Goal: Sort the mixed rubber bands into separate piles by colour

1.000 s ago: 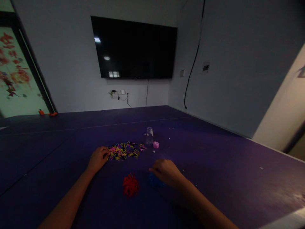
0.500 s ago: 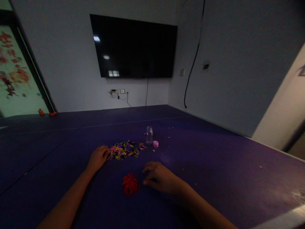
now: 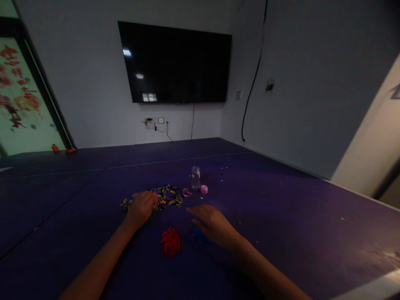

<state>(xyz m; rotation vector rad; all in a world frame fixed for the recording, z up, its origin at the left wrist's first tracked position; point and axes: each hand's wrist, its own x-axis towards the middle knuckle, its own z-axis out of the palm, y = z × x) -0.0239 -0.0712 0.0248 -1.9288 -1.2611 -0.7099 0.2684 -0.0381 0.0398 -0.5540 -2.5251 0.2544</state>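
Note:
My left hand [image 3: 141, 208] reaches into a loose spread of multicoloured rubber bands [image 3: 170, 200], mostly yellow, black and pink. Its fingers are curled together over the bands, and whatever they grip is hidden. My right hand [image 3: 214, 225] hovers palm down with fingers stretched and thumb apart, nothing visible in it. Partly under that hand lies a small blue pile [image 3: 200, 236], likely of bands as well. Between my forearms rests a heap of red bands [image 3: 171, 241]. Beyond the hands stands a clear bottle [image 3: 196, 178], uncapped, with a pink cap [image 3: 204, 189] beside it.
Everything lies on a broad dark purple surface [image 3: 281, 233] with small white scraps scattered about. It runs back to a wall bearing a television [image 3: 178, 62]. A black cable [image 3: 251, 91] hangs at the right, and orange objects [image 3: 55, 148] sit far left.
My left hand has moved right across the multicoloured bands, uncovering some at the left. My right hand has shifted slightly and flattened; the blue pile now shows beneath it.

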